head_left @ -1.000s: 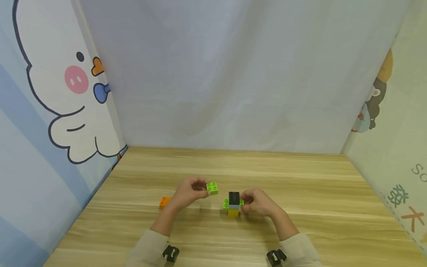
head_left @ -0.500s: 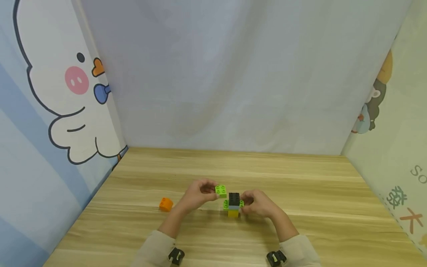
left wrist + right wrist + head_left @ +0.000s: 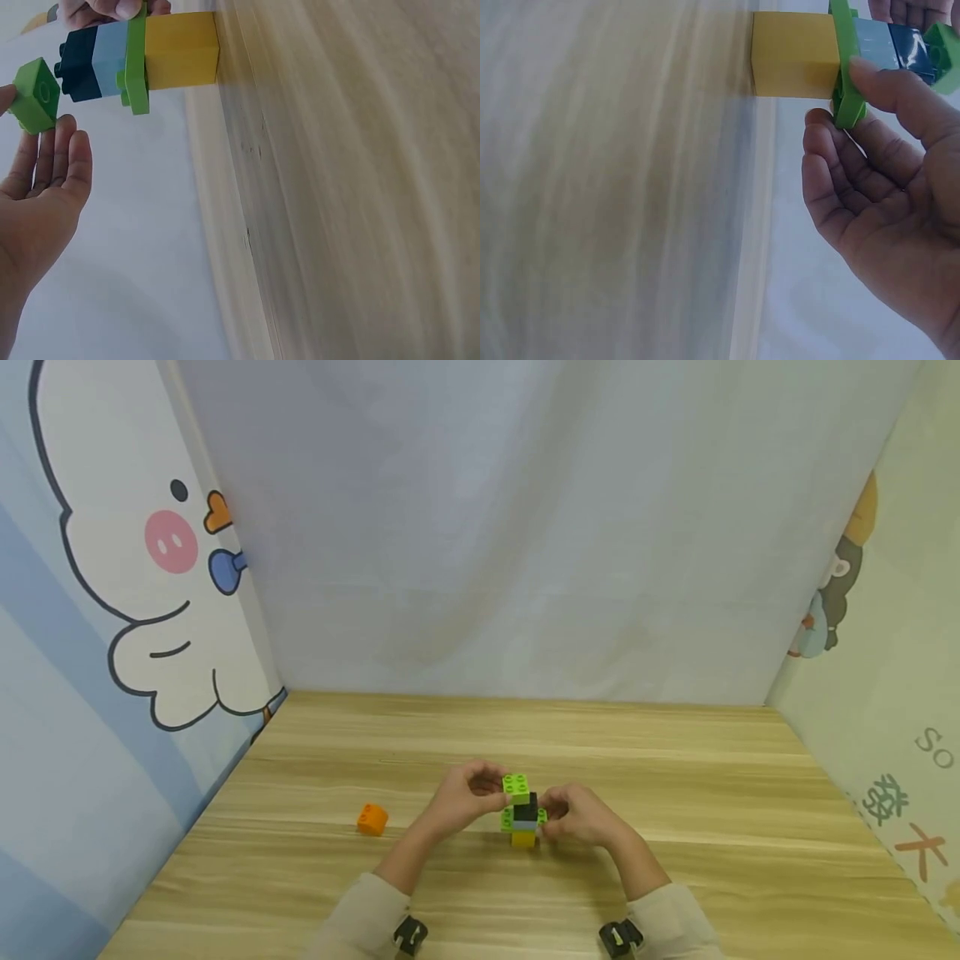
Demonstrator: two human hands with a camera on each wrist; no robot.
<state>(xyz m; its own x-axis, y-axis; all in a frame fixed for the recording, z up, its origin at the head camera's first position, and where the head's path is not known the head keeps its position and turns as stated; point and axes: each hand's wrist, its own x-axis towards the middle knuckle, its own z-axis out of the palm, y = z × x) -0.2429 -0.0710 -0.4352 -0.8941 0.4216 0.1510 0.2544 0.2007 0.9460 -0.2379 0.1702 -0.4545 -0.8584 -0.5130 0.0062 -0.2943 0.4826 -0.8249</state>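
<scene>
A stack of toy building bricks stands on the table: a yellow brick [image 3: 795, 56] at the bottom, a flat green plate [image 3: 136, 64] across it, then a light blue brick [image 3: 110, 58] and a black brick [image 3: 79, 64] on top. My left hand [image 3: 468, 797] pinches a light green brick [image 3: 516, 788] by its sides. In the left wrist view that brick hangs slightly tilted just above the black brick's studs, with a gap between them. My right hand [image 3: 581, 816] holds one end of the green plate between thumb and fingers, steadying the stack from the right.
An orange brick [image 3: 372, 819] with a rounded side lies on the wood-grain table [image 3: 300, 893], left of my left forearm. A pale curtain [image 3: 480, 527] hangs behind the table's far edge, and printed panels stand on both sides.
My left hand has moved to the right with the light green brick, from left of the stack to over its black brick. My right hand and the stack have stayed in place.
</scene>
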